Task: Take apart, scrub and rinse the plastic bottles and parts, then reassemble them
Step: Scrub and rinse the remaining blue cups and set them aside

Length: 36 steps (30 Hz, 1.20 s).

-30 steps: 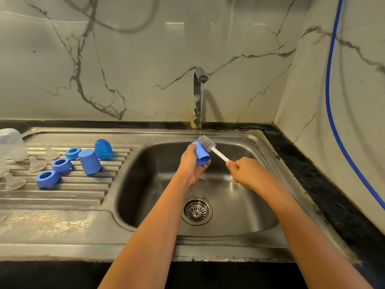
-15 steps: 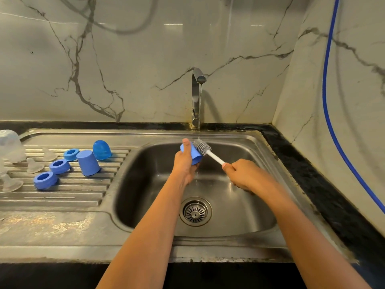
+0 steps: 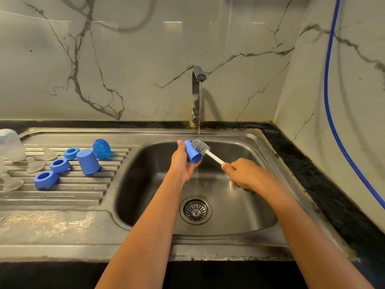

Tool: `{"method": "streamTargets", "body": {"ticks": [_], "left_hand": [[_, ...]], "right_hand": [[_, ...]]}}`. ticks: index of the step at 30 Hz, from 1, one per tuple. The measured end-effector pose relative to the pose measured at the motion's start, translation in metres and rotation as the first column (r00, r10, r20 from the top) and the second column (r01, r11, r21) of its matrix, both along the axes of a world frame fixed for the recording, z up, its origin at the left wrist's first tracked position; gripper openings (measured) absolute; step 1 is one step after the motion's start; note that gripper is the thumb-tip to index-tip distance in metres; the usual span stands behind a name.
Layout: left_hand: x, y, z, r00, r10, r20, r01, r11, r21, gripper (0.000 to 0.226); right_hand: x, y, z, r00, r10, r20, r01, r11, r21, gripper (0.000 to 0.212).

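Scrubbing is under way over the sink (image 3: 208,245). The right hand (image 3: 243,174) is gripping the brush (image 3: 205,150) with its fingers wrapped tightly round the white handle. The grey bristles are pressing against the outside of the blue cup (image 3: 193,156), near its closed end. The left hand (image 3: 183,163) is holding that cup tilted above the basin, with the thumb on top and the fingers curled beneath. Water is running past it from the tap (image 3: 196,94).

Further off, on the draining board (image 3: 73,192), the other parts are lying apart. These are three blue rings (image 3: 60,165), an upturned blue cup (image 3: 88,161), a domed cap (image 3: 101,148), several clear teats (image 3: 35,164) and a clear bottle (image 3: 10,144) at the edge of view.

Disassembly is looking complete. Whether those pieces are already washed is not showing. Reassembly is not yet begun, so the job is probably sitting somewhere around its middle.
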<state>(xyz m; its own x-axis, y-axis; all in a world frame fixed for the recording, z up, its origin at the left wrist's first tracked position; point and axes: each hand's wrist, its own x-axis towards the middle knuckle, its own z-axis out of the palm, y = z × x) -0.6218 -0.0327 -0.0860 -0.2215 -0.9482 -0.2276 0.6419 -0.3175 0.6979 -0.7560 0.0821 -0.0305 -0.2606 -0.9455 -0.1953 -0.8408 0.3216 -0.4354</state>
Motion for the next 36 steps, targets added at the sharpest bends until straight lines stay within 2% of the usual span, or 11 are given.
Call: {"method": "streamTargets", "body": {"ticks": [3,6,9,12,16,19,23,27,30,33,36], "left_hand": [[-0.001,-0.001,-0.001,0.997,0.005,0.076,-0.001,0.999,-0.054,0.048],[-0.007,0.004,-0.001,0.978,-0.077,0.195,0.106,0.984,-0.142,0.04],[-0.01,0.008,0.003,0.976,-0.155,0.154,0.178,0.972,-0.151,0.034],[-0.008,0.003,0.002,0.978,-0.046,0.202,0.073,0.989,-0.13,0.034],[-0.001,-0.003,-0.001,0.992,0.054,0.111,-0.05,0.998,-0.042,0.043],[-0.002,0.002,0.001,0.994,-0.025,0.107,0.036,0.995,-0.098,0.045],[-0.01,0.011,0.003,0.975,-0.11,0.193,0.133,0.985,-0.109,0.044],[-0.006,0.002,0.001,0.997,0.053,0.056,-0.053,0.999,-0.006,0.045],[-0.004,-0.003,-0.003,0.981,0.109,0.16,-0.108,0.994,-0.013,0.051],[-0.012,0.004,-0.003,0.94,0.065,0.335,-0.033,0.994,-0.101,0.05],[-0.016,0.009,-0.003,0.941,0.007,0.338,0.044,0.989,-0.142,0.051]], "right_hand": [[0.001,0.001,0.002,1.0,0.017,0.004,-0.017,1.0,-0.013,0.05],[0.002,-0.004,-0.005,0.997,-0.013,-0.075,0.004,0.993,-0.118,0.048],[0.0,-0.009,-0.009,0.997,-0.06,-0.049,0.051,0.984,-0.171,0.048],[-0.005,-0.005,-0.005,0.999,-0.032,-0.015,0.03,0.994,-0.102,0.049],[-0.002,0.0,-0.003,0.999,0.009,-0.035,-0.009,1.0,-0.019,0.048],[0.003,-0.003,-0.006,0.998,-0.02,-0.057,0.016,0.997,-0.071,0.048],[0.002,-0.006,-0.008,0.998,-0.065,-0.011,0.063,0.992,-0.108,0.048],[0.004,-0.002,-0.005,0.999,-0.021,0.03,0.021,0.999,-0.023,0.049],[0.004,0.0,-0.003,0.999,0.004,0.043,-0.003,1.0,-0.019,0.05],[0.004,-0.003,-0.006,1.0,-0.004,-0.027,0.002,0.998,-0.067,0.049],[0.004,-0.007,-0.01,0.999,-0.02,-0.026,0.016,0.992,-0.124,0.048]]}}
